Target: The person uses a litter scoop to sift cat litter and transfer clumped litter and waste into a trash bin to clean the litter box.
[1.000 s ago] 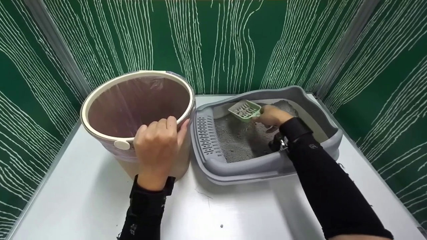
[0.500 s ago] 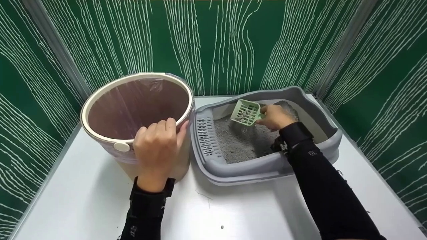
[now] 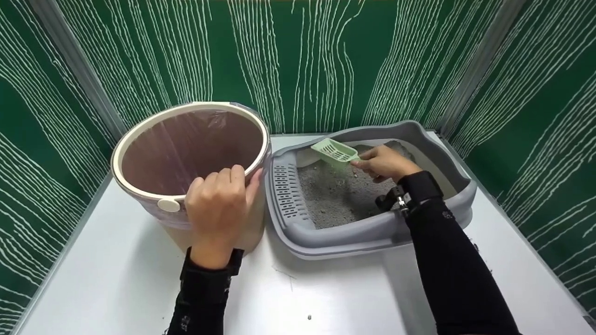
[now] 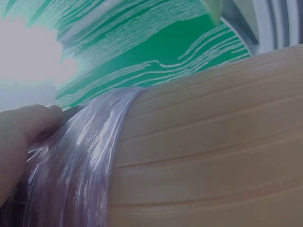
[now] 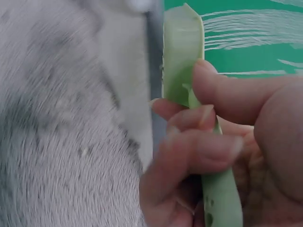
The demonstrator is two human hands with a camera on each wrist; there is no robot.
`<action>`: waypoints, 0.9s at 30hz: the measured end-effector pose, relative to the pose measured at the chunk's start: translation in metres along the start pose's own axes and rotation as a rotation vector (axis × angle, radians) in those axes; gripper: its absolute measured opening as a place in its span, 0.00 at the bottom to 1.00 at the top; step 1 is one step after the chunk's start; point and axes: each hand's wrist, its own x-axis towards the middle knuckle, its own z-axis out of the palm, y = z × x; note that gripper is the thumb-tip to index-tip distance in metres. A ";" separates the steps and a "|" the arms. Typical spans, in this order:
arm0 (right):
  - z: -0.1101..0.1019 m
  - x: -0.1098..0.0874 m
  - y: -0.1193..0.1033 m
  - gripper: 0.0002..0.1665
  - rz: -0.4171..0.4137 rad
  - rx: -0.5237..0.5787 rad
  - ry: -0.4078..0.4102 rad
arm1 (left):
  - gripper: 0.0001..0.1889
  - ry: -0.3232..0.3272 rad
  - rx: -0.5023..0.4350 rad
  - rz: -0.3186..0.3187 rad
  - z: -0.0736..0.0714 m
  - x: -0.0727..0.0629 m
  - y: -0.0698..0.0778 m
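My right hand (image 3: 389, 163) grips the handle of a pale green slotted litter scoop (image 3: 334, 150), fingers and thumb wrapped round it in the right wrist view. The scoop is held over grey cat litter (image 3: 335, 200) in a grey litter box (image 3: 354, 239). A few light bits show in its slotted end. My left hand (image 3: 219, 204) grips the near rim of a beige trash bin (image 3: 153, 190), fingers over the edge and thumb on the outer side. Clear plastic bag liner (image 4: 90, 156) is folded down over the bin's rim in the left wrist view.
Bin and litter box stand side by side on a white table (image 3: 298, 288). The box has a perforated step (image 3: 287, 190) on its left. Green walls (image 3: 321, 65) with white lines close off the back and sides. A small crumb (image 3: 309, 317) lies near the table's front.
The scoop tipped up toward the camera, then turned flatter and moved slightly left and up; it carries fewer clumps. The left hand has stayed on the bin rim.
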 end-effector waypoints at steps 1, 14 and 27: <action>-0.001 0.000 0.001 0.16 -0.002 0.033 -0.010 | 0.25 0.002 0.002 -0.001 0.000 0.000 0.000; -0.006 0.004 0.004 0.26 -0.013 0.149 -0.112 | 0.25 0.009 0.018 -0.001 0.001 -0.001 -0.001; -0.001 0.002 0.007 0.23 -0.024 0.060 0.016 | 0.26 -0.032 0.011 -0.009 -0.003 0.000 0.001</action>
